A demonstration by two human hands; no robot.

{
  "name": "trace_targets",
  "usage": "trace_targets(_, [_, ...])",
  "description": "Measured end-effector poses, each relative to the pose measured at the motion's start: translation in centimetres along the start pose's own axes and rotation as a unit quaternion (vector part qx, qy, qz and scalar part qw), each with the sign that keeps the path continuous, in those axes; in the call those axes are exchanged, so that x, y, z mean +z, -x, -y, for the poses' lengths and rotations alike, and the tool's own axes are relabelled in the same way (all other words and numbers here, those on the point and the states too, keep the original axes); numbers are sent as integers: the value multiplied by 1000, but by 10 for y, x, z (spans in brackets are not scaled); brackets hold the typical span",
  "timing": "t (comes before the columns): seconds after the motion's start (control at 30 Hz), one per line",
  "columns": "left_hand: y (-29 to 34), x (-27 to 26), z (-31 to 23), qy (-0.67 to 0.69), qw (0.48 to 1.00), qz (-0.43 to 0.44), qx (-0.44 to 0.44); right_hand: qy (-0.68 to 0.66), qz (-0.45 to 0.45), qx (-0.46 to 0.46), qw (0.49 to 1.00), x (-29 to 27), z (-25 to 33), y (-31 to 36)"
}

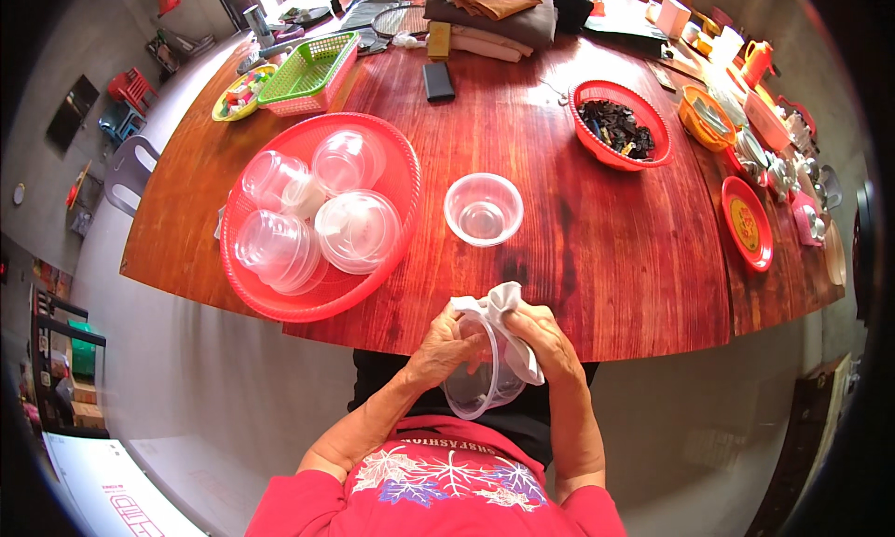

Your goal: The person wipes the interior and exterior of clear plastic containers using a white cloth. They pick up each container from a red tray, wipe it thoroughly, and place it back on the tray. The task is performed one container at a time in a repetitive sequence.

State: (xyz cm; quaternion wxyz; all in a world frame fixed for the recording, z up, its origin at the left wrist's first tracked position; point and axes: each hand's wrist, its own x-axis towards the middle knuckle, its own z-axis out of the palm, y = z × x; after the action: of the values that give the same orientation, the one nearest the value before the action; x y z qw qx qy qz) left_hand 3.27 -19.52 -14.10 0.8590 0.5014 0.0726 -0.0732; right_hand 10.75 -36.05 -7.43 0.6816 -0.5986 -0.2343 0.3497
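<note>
Over my lap, at the table's front edge, I hold a clear plastic bowl (485,388) tipped on its side. My left hand (445,349) grips its rim, some fingers inside the bowl. My right hand (543,339) presses a white cloth (508,318) against the bowl's rim and outer wall; part of the cloth reaches across to my left fingers. Just beyond, another clear plastic bowl (483,211) stands upright on the table. To the left, a large red plastic basket (406,178) holds several stacks of clear bowls (359,229), turned upside down.
The wooden table (597,267) bears a red basket (665,141) of dark pieces at right, and a red plate (747,222). Farther back are a green basket (312,69), a black phone-like slab (437,82) and folded cloths (494,20). Dishes crowd the right edge.
</note>
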Motion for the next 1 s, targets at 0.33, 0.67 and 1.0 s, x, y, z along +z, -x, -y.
trace_targets(0.33, [-4, 1, -16, -224, 966, -37, 122, 180, -68, -48, 980, 13, 2, 27])
trace_targets(0.67, [16, 26, -55, -452, 835, -91, 300, 379, -337, -301, 808, 26, -31, 14])
trace_targets(1.0, [13, 30, -22, 111, 993, 10, 29, 447, -283, -364, 767, 38, -52, 12])
